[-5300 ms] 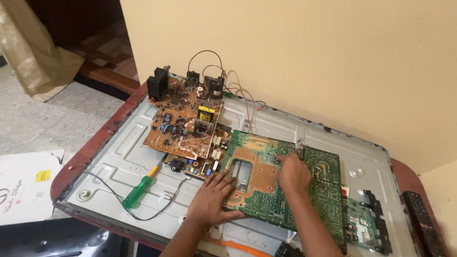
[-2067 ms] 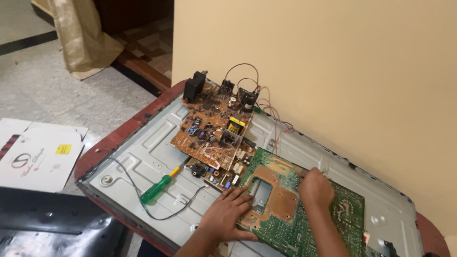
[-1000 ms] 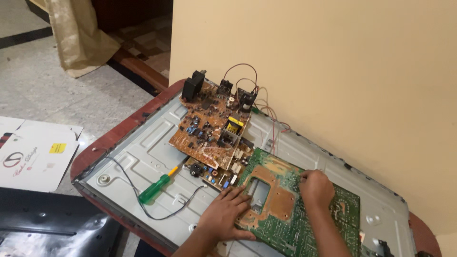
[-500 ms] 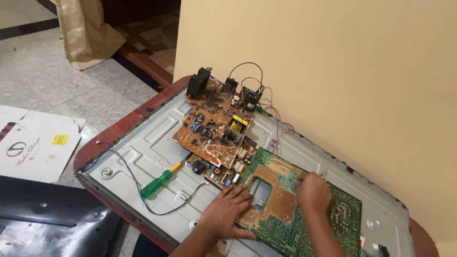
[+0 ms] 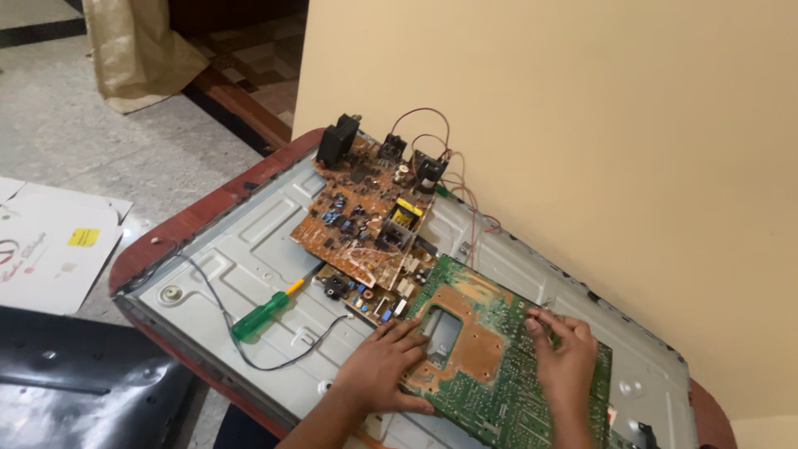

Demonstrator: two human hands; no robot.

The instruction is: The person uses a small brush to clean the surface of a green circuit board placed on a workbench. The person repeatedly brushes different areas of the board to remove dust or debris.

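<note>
Big grey metal chassis tray (image 5: 249,241) lies flat on the worktop, carrying a green circuit board (image 5: 499,366), a brown circuit board (image 5: 366,216) and a green-handled screwdriver (image 5: 262,314). Left hand (image 5: 382,374) rests flat, fingers spread, on the green board's near edge; right hand (image 5: 565,357) pinches its far edge.

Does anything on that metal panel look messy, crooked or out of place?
Yes. The brown circuit board lies askew, propped over a smaller board rather than flat on the metal panel. A thin dark wire trails loose beside the green screwdriver. Both the left hand and right hand rest on the green board.
</note>
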